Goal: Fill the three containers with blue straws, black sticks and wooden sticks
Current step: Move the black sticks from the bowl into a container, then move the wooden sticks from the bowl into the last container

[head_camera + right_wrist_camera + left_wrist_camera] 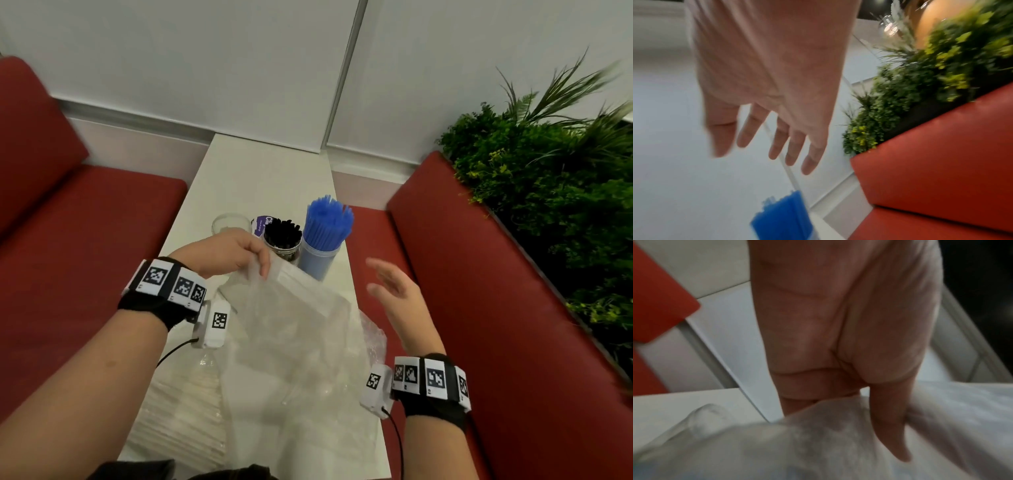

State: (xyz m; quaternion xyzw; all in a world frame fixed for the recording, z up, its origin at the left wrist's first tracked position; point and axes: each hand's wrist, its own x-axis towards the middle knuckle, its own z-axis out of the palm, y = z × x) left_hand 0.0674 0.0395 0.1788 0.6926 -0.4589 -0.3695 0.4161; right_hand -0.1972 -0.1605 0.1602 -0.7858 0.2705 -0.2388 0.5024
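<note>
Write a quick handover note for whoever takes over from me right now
Left hand grips the top edge of a clear plastic bag. Right hand is open in the air, holding nothing.
Done: blue straws and black sticks stand in their containers at the table's far end.
Left: the clear glass looks empty; wooden sticks go there.

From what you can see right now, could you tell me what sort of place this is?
Probably a café or restaurant booth: red cushioned bench seats flank a narrow white table, a green plant divider stands behind one bench, and a cup of blue straws sits on the table.
</note>
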